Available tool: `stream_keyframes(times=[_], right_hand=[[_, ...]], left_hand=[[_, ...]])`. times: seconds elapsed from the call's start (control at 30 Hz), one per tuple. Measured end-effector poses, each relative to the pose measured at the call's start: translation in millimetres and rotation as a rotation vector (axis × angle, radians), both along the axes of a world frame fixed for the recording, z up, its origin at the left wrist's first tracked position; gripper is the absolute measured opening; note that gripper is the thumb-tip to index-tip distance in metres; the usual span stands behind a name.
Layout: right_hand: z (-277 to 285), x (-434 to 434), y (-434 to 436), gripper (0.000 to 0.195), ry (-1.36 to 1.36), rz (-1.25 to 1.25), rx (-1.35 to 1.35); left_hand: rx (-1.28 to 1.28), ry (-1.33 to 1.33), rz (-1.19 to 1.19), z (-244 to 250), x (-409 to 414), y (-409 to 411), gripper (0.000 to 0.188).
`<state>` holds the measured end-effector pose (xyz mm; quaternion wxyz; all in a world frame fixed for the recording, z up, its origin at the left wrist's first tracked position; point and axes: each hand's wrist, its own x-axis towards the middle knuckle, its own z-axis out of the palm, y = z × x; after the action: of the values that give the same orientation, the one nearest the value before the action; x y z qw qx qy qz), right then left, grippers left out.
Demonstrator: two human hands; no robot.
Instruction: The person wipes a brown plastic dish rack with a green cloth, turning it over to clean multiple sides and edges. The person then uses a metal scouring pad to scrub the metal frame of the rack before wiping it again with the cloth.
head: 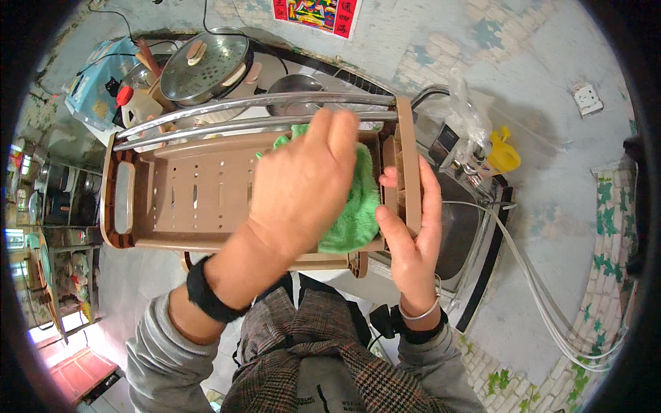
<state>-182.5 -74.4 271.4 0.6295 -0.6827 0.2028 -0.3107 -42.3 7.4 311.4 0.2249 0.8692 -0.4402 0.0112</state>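
A brown plastic storage rack (196, 227) with slotted holes in its tray spans the view in front of me. Two metal rails (217, 130) run along its far side. Over the tray's right half, my left hand (304, 180) presses a green plush cloth (364, 206) against the plastic; the cloth's ruffled edge shows past the fingers. My right hand (413, 232) grips the rack's right end panel (409, 180), thumb on the near side and fingers around the outside. Part of a lower tier (315, 262) shows beneath the tray's near edge.
Behind the rack, a counter holds a lidded pan (206, 67), a metal bowl (297, 85) and a white jug with a red cap (137, 106). On the right are a sink (457, 242), a faucet (475, 180), a yellow bottle (502, 152) and pale hoses (532, 289). Shelves (72, 206) stand far left.
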Motion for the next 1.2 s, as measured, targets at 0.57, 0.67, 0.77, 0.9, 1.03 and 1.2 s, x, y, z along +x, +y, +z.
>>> stream_keyframes(times=[0.57,0.67,0.77,0.9,1.03,1.2], right_hand=[[1,-7,4,0.076,0.060,0.043,-0.047],[-4,-6,1,0.076,0.051,0.078,-0.115],[-7,-8,-3,0.075,0.059,0.075,-0.178],[-3,-10,-1,0.073,0.091,0.082,-0.187],[-5,-8,7,0.070,0.170,0.000,-0.191],[-7,-10,0,0.067,0.144,-0.041,-0.123]], left_hand=[[0.044,-0.104,-0.154,-42,-16,8,0.049],[-0.017,-0.043,-0.144,-47,-14,8,0.052],[-0.057,0.022,-0.152,-46,-10,0,0.050],[-0.045,0.045,-0.143,-43,-6,-4,0.047],[-0.058,0.039,-0.290,-43,1,18,0.049],[-0.310,0.005,-0.402,3,-12,111,0.044]])
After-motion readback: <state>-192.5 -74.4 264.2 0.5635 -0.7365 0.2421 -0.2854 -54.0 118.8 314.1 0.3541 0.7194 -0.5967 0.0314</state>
